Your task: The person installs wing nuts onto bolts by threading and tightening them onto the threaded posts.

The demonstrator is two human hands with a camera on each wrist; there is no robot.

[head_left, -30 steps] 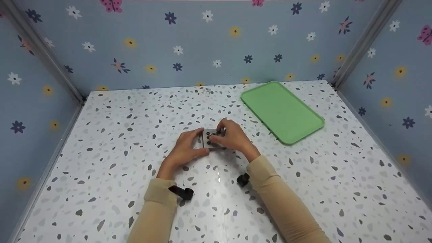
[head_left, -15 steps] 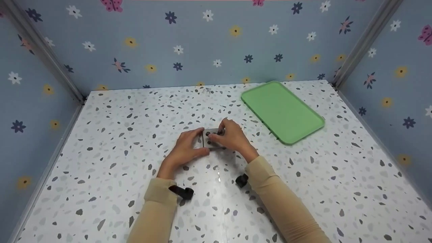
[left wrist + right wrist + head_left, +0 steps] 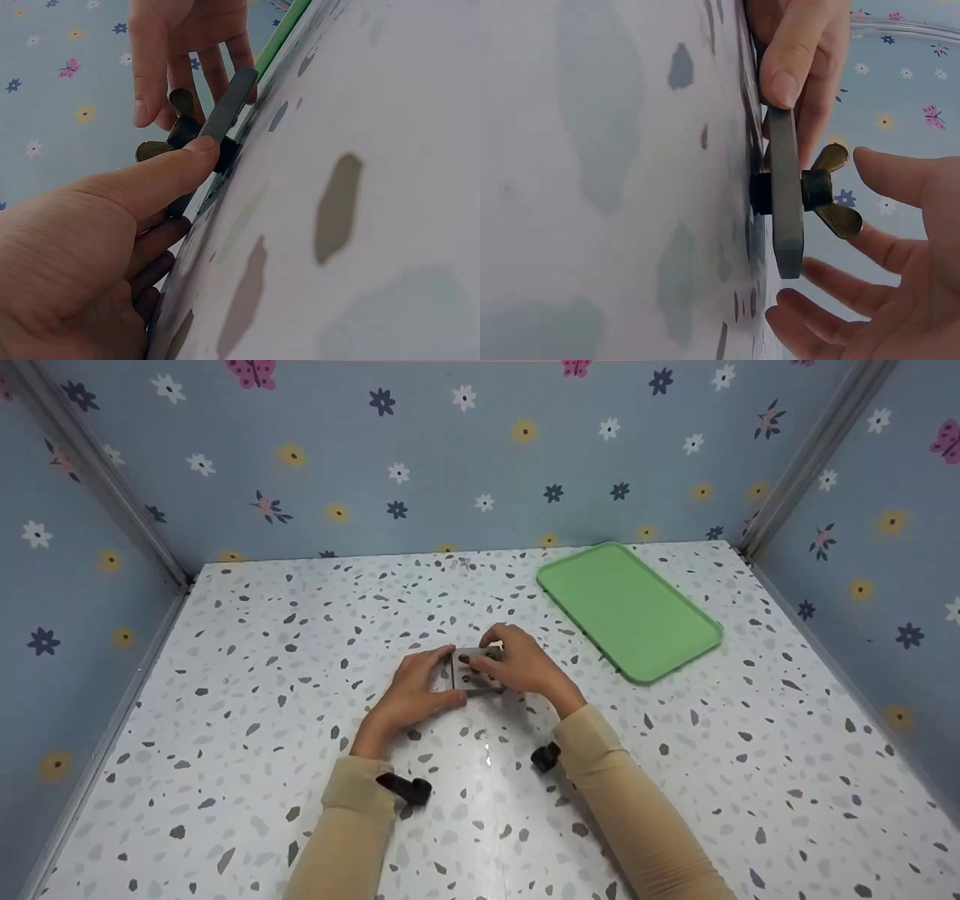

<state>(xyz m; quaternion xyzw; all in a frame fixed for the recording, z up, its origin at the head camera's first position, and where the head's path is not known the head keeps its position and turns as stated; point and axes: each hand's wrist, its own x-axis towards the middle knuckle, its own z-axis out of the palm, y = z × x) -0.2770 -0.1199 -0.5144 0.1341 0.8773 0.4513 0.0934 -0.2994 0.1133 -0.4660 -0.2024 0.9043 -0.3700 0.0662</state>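
Near the middle of the table, a small grey metal plate with several holes lies raised just off the tabletop. A wing nut with two brassy wings sits on its upper face, and a dark round piece shows beneath. My left hand grips the plate's left side, thumb on the near edge and fingers at the far edge. Over the right half is my right hand. In the right wrist view its thumb and fingers are spread around the wing nut, with the thumb a little apart from the upper wing.
A green tray lies at the back right of the speckled white table. Flowered blue walls close off the back and both sides. Black camera mounts stick out from both wrists.
My right hand has shifted slightly around the wing nut, and its fingers have loosened. The wing nut shows at a different angle. The left hand and plate stay in place.
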